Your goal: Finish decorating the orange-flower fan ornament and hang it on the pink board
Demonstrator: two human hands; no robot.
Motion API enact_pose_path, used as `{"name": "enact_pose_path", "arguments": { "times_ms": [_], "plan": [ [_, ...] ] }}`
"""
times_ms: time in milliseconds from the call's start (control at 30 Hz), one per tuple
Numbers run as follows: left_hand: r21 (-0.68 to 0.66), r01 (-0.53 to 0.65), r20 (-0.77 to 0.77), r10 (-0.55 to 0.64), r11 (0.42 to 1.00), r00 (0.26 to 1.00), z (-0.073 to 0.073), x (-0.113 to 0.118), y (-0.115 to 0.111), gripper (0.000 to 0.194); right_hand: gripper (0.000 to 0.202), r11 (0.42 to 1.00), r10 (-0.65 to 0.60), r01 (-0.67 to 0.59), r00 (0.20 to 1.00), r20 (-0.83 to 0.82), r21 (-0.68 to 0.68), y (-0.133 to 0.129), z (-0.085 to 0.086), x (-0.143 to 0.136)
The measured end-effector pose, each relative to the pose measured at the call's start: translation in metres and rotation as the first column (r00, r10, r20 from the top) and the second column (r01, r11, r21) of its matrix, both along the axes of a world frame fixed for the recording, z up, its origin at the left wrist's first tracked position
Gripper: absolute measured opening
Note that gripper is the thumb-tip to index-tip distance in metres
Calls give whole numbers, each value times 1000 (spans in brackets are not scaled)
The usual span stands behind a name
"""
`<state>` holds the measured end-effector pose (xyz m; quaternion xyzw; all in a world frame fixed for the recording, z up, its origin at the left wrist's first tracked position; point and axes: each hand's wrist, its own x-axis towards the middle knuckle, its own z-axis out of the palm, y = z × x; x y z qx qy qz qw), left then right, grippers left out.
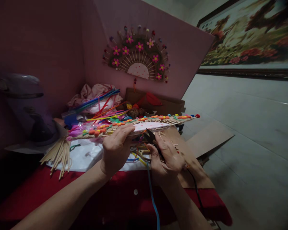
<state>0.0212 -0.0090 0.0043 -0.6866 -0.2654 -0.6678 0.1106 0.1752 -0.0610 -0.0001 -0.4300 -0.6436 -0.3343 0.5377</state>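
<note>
My left hand (117,148) grips the lower edge of a decorated fan (151,126), its fingers closed on it. The fan is tilted nearly edge-on, with orange flowers, small pompoms and a white spotted centre. In my right hand (166,159) are black-bladed scissors (149,136), their blades apart and close under the fan's lower edge. The handles are mostly hidden by my fingers. Another pair of scissors with yellowish handles (144,154) lies beneath, between my hands.
Wooden sticks (59,155) lie at the left on a red cloth (86,195). Coloured pipe cleaners (105,99) and yarn are piled behind. Cardboard (199,172) lies at the right, with a black cord. A blue strip (152,195) hangs in front. A finished-looking fan (139,56) is on the wall.
</note>
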Motion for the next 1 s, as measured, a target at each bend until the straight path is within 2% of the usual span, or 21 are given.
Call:
{"name": "enact_pose_path", "arguments": {
  "times_ms": [300, 700, 1000],
  "plan": [
    [-1, 8, -10, -8, 1000, 1000, 0, 0, 0, 19, 24, 998, 55, -56, 998, -38, -19, 1, 1, -2],
    [5, 3, -6, -3, 1000, 1000, -1, 0, 0, 20, 17, 999, 37, -39, 996, -81, -20, 1, -1, -2],
    [-7, 19, 0, -19, 1000, 1000, -2, 1, 2, 20, 16, 1000, 23, -23, 999, -49, -2, 3, -1, -2]
  ]
}}
